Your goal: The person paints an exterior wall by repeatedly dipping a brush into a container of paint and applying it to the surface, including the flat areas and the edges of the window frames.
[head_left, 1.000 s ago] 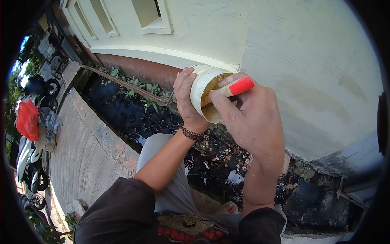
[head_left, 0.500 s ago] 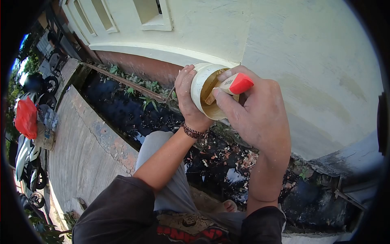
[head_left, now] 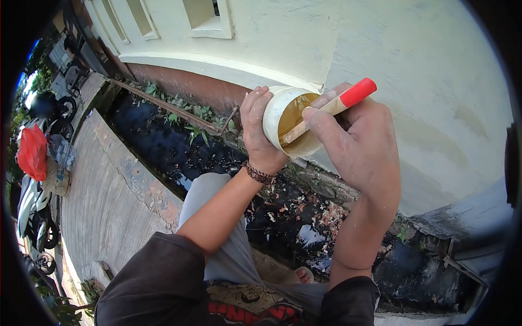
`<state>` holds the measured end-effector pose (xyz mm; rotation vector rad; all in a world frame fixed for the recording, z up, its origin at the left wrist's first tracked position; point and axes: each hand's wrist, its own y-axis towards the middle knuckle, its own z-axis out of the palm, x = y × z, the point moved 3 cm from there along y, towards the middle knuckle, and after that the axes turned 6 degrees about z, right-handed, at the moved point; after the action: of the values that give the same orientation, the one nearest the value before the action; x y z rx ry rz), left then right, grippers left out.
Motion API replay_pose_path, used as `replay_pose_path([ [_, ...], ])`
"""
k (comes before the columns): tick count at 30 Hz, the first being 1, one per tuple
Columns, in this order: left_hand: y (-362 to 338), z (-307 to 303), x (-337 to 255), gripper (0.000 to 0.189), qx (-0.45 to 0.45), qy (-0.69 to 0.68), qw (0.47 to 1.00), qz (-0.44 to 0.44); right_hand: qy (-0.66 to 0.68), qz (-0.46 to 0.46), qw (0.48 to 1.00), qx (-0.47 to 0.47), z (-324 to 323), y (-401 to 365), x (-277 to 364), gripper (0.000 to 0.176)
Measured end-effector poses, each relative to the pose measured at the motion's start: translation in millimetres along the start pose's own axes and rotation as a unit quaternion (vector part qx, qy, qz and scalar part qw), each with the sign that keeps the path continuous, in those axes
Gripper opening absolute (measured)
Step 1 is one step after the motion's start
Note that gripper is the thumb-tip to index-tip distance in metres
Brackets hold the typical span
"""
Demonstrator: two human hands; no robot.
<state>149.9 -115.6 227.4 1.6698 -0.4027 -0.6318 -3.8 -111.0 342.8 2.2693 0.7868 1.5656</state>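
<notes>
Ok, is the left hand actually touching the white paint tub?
Touching: the head view shows the left hand curled against the white paint tub, pressed along its outer side with no gap visible.

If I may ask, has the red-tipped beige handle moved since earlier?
Yes: the handle's red end shifted right and upward relative to the cream wall ledge.

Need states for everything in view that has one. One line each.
Tub: open, mouth toward the right hand; fill level unclear.
Brush: held, lower end inside the tub, red end out.
Left hand: grip closed around the tub.
Right hand: grip closed on the brush handle.
Wall: pale, patchy, with darker smears.
Ditch: dark, wet, littered with debris.
</notes>
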Motion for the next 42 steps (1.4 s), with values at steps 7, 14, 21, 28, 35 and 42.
replay_pose_path([
  [7,-4,3,0,0.086,0.021,-0.026,0.999,-0.006,-0.033,0.066,0.997,0.037,-3,6,2,0.028],
  [14,-6,7,-1,0.086,0.055,-0.047,0.997,-0.019,-0.024,0.085,0.996,0.003,-18,6,-3,0.03],
  [21,-8,10,-2,0.089,0.087,-0.057,0.994,-0.025,-0.056,0.117,0.991,0.028,-22,12,-16,0.032],
  [28,0,10,0,0.088,0.174,-0.065,0.97,-0.157,0.062,0.109,0.992,-0.022,-33,6,-25,0.021],
  [35,7,6,3,0.087,0.187,-0.076,0.97,-0.134,0.083,0.158,0.974,0.137,-32,-2,-15,0.021],
  [42,14,0,7,0.082,0.145,-0.118,0.98,-0.073,-0.018,-0.032,0.989,0.146,-32,-2,-12,0.029],
])
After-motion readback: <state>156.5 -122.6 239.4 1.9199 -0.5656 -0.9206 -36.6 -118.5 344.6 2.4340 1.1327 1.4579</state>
